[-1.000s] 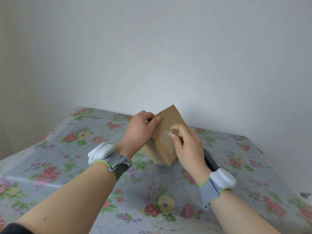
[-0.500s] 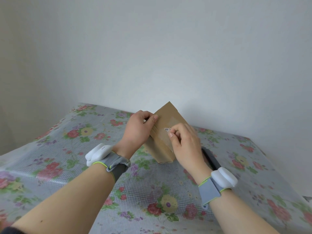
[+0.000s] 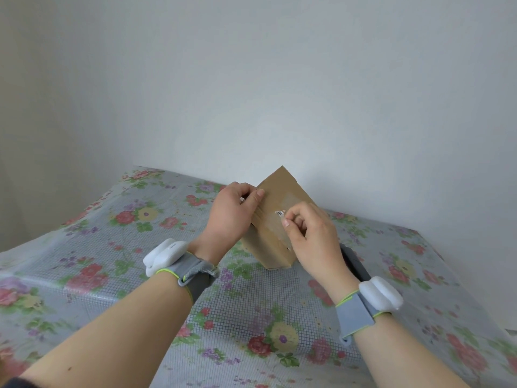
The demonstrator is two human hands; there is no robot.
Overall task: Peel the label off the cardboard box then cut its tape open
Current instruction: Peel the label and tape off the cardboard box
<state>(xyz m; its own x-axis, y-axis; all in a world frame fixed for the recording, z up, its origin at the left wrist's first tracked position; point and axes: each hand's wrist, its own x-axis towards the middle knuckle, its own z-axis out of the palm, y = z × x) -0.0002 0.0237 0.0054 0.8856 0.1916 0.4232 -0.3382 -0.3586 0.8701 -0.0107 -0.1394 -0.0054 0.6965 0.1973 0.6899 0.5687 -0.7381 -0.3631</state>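
While the left hand grips the light, stiff brown cardboard box tilted on edge, right-hand fingers pinch the small white barcode label at its corner; thin paper, likely to tear.

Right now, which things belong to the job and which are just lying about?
Job: cardboard box, label, tape, left hand holding box, right hand pinching label.
Lying about: floral tablecloth, dark object behind right wrist, unidentifiable.

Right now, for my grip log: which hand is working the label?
The right hand: its thumb and forefinger pinch the label on the cardboard box. The left hand only grips the box's edge.
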